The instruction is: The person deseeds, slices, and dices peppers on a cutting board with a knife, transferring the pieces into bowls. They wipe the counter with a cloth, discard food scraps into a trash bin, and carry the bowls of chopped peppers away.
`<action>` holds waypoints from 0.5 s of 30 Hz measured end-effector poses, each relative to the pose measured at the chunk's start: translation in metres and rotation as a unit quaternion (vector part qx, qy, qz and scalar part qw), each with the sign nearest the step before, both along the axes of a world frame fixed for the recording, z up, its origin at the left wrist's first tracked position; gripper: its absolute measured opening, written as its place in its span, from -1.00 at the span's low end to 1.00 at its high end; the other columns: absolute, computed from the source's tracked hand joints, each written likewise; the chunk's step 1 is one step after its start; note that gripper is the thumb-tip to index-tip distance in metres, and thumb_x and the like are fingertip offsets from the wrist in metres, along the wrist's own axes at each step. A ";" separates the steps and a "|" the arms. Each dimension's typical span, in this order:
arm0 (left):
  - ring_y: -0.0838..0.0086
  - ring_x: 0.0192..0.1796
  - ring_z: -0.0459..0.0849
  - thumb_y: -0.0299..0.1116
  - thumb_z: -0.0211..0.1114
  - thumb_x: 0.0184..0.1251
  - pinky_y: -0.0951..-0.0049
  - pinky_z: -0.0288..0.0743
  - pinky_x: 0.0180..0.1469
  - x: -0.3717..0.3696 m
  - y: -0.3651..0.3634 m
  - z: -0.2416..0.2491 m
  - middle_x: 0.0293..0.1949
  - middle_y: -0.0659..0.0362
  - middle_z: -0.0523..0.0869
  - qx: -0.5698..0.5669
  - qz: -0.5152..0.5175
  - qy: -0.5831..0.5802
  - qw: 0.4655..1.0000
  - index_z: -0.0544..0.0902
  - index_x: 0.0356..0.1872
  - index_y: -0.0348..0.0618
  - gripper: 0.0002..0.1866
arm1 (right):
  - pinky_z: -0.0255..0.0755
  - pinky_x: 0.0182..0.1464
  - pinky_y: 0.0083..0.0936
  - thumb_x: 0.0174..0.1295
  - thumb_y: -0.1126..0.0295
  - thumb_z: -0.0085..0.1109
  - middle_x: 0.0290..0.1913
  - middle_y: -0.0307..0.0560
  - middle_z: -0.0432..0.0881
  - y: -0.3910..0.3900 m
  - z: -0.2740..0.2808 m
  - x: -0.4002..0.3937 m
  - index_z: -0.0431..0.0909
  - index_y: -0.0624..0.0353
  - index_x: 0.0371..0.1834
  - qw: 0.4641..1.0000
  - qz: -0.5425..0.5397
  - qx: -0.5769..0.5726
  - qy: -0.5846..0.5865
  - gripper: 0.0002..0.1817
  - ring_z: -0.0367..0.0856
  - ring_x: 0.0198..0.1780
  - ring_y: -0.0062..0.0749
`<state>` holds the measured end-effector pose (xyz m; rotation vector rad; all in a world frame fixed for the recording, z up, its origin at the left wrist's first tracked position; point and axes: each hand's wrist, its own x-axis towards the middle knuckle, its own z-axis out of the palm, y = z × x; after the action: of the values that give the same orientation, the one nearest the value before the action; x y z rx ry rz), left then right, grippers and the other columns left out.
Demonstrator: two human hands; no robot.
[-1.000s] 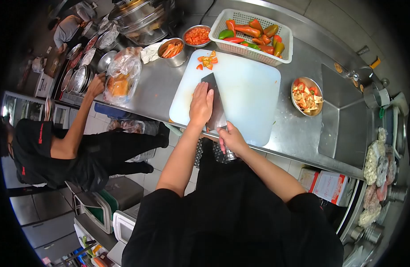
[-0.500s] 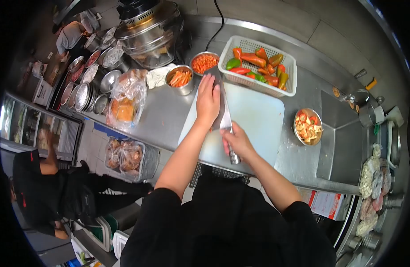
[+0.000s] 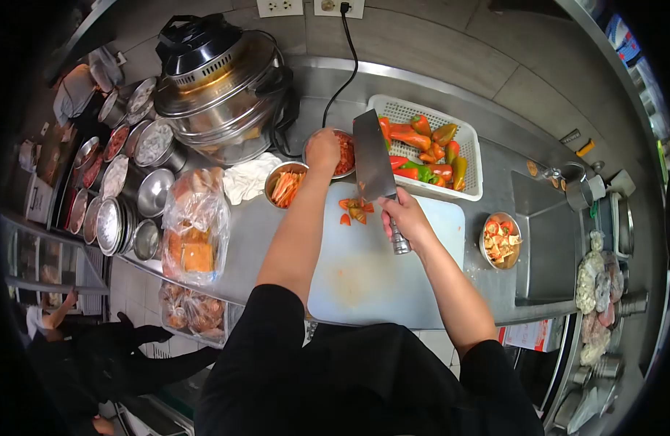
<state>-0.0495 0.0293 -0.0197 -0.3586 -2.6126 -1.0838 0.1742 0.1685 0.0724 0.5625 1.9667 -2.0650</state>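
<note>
My left hand (image 3: pixel 323 151) is closed at the left rim of a metal bowl of chopped red pieces (image 3: pixel 345 154), its fingertips mostly hidden. In my right hand (image 3: pixel 407 218) is the handle of a wide-bladed cleaver (image 3: pixel 374 156). The blade is raised and points away from me, covering the left end of the pepper basket. Cut pepper pieces (image 3: pixel 356 211) lie in a small heap at the far left of the white cutting board (image 3: pixel 393 283). Just left of my left forearm stands a small metal bowl of orange strips (image 3: pixel 287 187).
Whole peppers fill a white perforated basket (image 3: pixel 471 190) behind the board. Toward the sink (image 3: pixel 544 251) stands a bowl of pepper scraps (image 3: pixel 500 240). Bagged food (image 3: pixel 197 232), a white cloth (image 3: pixel 249 178) and a large glass-and-metal cooker (image 3: pixel 218 102) are leftward. Another person (image 3: pixel 117 363) is at lower left.
My left hand has left the cleaver blade and gone to the bowl of chopped red pieces. The cleaver has lifted off the board, uncovering the cut pieces. The view has shifted.
</note>
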 end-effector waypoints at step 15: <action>-0.01 0.58 0.28 -0.06 0.02 0.64 -0.03 0.08 0.60 0.001 -0.016 -0.015 0.46 -0.15 0.45 -0.097 0.008 0.028 0.995 0.40 0.44 -0.31 -0.42 | 0.43 -0.66 -0.44 0.46 0.28 0.18 -0.52 -0.23 0.50 -0.020 -0.010 -0.069 0.36 0.08 -0.10 0.992 -0.084 -0.078 0.051 -0.80 0.48 -0.65 -0.49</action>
<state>-0.0484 0.0131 -0.0349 -0.4020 -2.6726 -0.8040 0.1053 0.1486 0.0626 0.6196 1.8442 -2.3685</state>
